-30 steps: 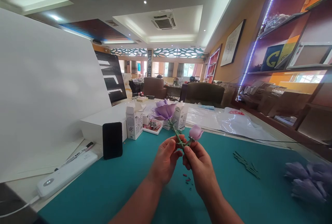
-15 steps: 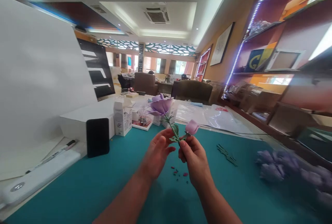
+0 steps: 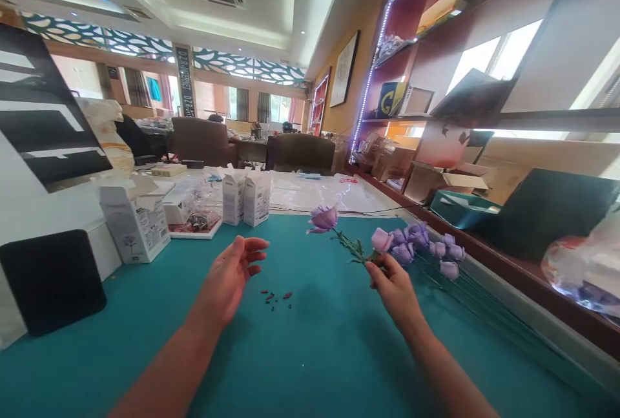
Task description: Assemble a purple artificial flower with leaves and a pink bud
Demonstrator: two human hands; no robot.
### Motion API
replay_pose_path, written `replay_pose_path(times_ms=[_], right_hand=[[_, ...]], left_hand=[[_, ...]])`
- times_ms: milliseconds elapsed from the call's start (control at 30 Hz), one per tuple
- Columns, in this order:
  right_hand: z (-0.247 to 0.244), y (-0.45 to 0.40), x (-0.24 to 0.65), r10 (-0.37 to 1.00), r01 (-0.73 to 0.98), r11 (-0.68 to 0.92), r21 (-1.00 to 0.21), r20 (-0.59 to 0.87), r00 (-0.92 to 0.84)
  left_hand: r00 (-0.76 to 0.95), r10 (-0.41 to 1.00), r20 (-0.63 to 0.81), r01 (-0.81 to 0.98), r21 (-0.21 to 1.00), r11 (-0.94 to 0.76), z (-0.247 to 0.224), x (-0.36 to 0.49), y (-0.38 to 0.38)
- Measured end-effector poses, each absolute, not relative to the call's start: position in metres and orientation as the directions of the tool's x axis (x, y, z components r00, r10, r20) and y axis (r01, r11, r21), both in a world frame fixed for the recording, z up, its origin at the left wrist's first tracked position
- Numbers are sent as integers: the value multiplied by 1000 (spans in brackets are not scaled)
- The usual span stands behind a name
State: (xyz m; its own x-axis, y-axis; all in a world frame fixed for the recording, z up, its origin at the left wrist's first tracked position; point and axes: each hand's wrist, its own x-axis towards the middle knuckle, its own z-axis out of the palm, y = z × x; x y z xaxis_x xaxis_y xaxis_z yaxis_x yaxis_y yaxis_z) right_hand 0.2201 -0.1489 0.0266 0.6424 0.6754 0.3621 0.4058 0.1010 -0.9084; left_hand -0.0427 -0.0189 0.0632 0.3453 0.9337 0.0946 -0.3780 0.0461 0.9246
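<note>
Pinched in my right hand [image 3: 390,282] is the green stem of an artificial flower, with an open purple bloom [image 3: 323,218] pointing left and a pink-purple bud [image 3: 382,240] just above the fingers. My left hand [image 3: 232,276] hovers over the mat with its fingers apart and holds nothing. Small red and dark pieces [image 3: 276,297] lie on the teal mat [image 3: 310,366] between the hands. Beyond my right hand lie more purple flowers [image 3: 404,243] and buds [image 3: 449,253], their thin stems running toward the lower right.
White cartons [image 3: 133,227] stand at the left and back, beside a white tray [image 3: 196,234] with wrapped items. A black upright panel [image 3: 53,282] is at the far left. Clear plastic sheets [image 3: 314,195] cover the table's back. Shelves with boxes line the right.
The view has turned right. My right hand has moved right with the flower, toward the other purple flowers. My left hand has come away from the flower, and the two hands are farther apart.
</note>
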Motion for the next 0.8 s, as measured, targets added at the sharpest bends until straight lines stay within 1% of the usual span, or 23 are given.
replay_pose_path(times_ms=[100,200,400,533,633,800], right_hand=[[16,-175,255,639,482,-19,-876,360,679],[6,-196,285,607,517,-126,-847,347,715],[-11,-221,326,607,580,-335,-743,300,736],[-22,-224,341,603,617,-398,-679,313,734],[-25,-224,346,593,617,-413,-671,316,741],[-26,-226,350,574,609,-440,-659,315,756]], left_hand=[[366,927,82,-309,950,38,66,-40,-24],[383,921,66,-247,968,33,66,-40,-27],[373,928,-6,-198,977,85,57,-42,-24],[357,932,-67,-191,971,142,46,-43,-18],[333,938,-92,-210,963,169,42,-46,-14],[309,947,-89,-232,959,166,39,-51,-6]])
